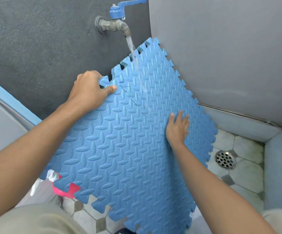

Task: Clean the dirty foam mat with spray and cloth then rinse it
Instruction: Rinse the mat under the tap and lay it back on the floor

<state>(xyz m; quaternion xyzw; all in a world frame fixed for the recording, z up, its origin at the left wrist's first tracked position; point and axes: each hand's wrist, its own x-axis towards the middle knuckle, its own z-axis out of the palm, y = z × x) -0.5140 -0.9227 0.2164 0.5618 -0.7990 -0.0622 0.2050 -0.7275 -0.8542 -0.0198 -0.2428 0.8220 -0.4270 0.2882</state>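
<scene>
— Two hands on foam mat (120, 149)?
— Yes. Grips toothed edge with left hand (88, 90), ten o'clock; presses open-palmed with right hand (177, 129), three o'clock. Leans under running tap (118, 26), twelve o'clock. Probably light, floppy, slick: hold edges.

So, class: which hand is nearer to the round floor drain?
Right. The right hand lies flat on the foam mat, just left of and above the drain; the left hand grips the mat's top edge, much farther left, below the tap.
</scene>
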